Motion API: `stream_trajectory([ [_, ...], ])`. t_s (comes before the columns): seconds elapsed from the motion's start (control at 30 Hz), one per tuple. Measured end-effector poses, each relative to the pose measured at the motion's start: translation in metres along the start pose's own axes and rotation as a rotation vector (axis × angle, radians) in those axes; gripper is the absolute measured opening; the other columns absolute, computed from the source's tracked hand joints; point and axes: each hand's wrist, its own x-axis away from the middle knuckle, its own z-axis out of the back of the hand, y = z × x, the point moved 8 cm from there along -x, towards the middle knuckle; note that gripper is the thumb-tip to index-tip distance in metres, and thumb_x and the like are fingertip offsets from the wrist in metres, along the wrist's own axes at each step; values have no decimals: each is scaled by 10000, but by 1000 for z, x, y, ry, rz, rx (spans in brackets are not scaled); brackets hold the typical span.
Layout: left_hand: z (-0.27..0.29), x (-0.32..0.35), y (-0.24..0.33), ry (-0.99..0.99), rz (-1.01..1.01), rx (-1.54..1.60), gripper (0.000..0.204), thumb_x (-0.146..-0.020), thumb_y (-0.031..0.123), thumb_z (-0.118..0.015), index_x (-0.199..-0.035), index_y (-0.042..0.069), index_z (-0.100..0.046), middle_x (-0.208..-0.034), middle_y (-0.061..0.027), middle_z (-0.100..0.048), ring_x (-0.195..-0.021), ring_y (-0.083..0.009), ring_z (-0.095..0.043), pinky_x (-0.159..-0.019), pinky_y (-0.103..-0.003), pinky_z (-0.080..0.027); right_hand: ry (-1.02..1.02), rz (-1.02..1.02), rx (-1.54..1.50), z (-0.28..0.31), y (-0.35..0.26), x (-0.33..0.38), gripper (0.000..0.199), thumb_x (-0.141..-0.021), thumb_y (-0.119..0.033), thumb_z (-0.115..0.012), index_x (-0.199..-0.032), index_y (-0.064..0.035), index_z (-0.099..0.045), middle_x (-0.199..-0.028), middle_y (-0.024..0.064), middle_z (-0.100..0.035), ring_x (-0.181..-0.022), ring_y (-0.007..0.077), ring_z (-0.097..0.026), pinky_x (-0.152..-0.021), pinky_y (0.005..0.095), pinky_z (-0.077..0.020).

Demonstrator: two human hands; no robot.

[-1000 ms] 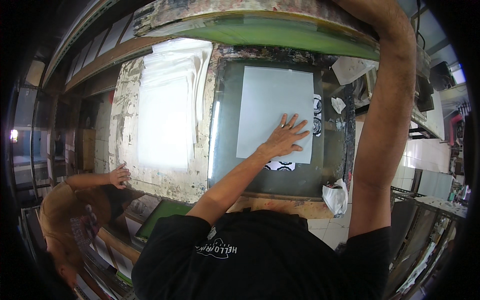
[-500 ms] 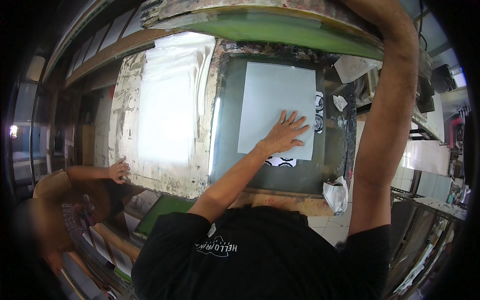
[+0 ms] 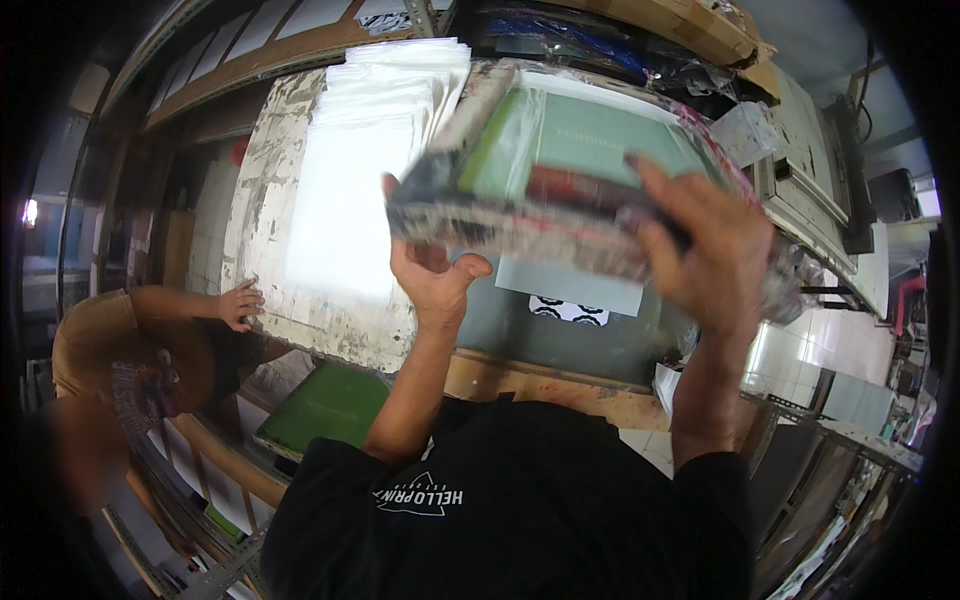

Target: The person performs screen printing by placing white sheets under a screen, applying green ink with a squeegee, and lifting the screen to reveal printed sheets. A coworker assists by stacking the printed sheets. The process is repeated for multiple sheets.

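A screen printing frame (image 3: pixel 540 228) with a green mesh (image 3: pixel 610 135) is tilted over the dark flat printing bed (image 3: pixel 480 325), its near edge raised. My left hand (image 3: pixel 435 285) is at its near left corner, fingers round the outside and thumb apart below. My right hand (image 3: pixel 705 245), smeared by motion, grips the near side toward the right, fingers above and thumb in front. A dark reddish bar (image 3: pixel 585 188) lies along the inside of that side. Beneath the frame, a pale plastic bag (image 3: pixel 570 285) shows only its near strip; a white sheet with black curved marks (image 3: pixel 568 311) peeks out below it.
A stack of white bags (image 3: pixel 350 215) lies on the paint-spotted board (image 3: pixel 250 200) to the left. Another person's hand (image 3: pixel 241 304) rests on that board's edge. A green panel (image 3: pixel 325 408) sits lower left. Shelving (image 3: pixel 290 55) stands at the far left; a crumpled white piece (image 3: pixel 667 385) is near the bed's right corner.
The frame has come down and toward me from its raised position, now covering most of the bag. My left hand has left the bag for the frame's corner; my right hand has come down with it.
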Motion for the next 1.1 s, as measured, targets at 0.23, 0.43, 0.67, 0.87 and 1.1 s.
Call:
stream_trajectory([
  [0.23, 121, 100, -91, -259, 460, -346, 1184, -535, 319, -1028, -1486, -69, -438, -1406, -145, -538, -1277, -265, -549, -1071, -393, -466, -161, -199, -254, -115, 15, 85, 484, -754, -150, -804, -1234, -165, -744, -825, 75, -654, -683, 260, -614, -672, 386, -492],
  [0.43, 125, 106, -92, -391, 17, -1036, 1013, -478, 333, -997, -1347, -22, -614, -1411, -207, -524, -1329, -386, -461, -1121, -487, -364, -457, -240, -75, -206, 33, 141, 709, -723, -182, -839, -1394, -219, -614, -1010, 73, -604, -972, 269, -590, -927, 472, -385],
  [0.67, 137, 111, -95, -385, 38, -1130, 907, -471, 288, -974, -1268, -27, -677, -1510, -238, -452, -1354, -426, -401, -1118, -510, -325, -316, -278, -1, -251, 90, 116, 798, -617, -110, -830, -1379, -194, -610, -1121, 84, -563, -1146, 286, -524, -1001, 529, -320],
  [0.87, 142, 111, -99, -406, 68, -1079, 922, -477, 296, -957, -1299, 0, -665, -1522, -266, -428, -1351, -432, -407, -1115, -531, -293, -157, -221, 92, -276, 186, 26, 874, -556, -150, -886, -1387, -193, -619, -1180, 62, -599, -1156, 272, -544, -1020, 527, -303],
  [1.1, 150, 115, -105, -436, 72, -1087, 891, -671, 562, -867, -1353, 33, -644, -1517, -282, -425, -1350, -439, -414, -1117, -526, -354, -41, -168, 150, -286, 259, -68, 849, -596, -139, -844, -1411, -213, -616, -1232, 56, -625, -1208, 274, -537, -983, 477, -311],
])
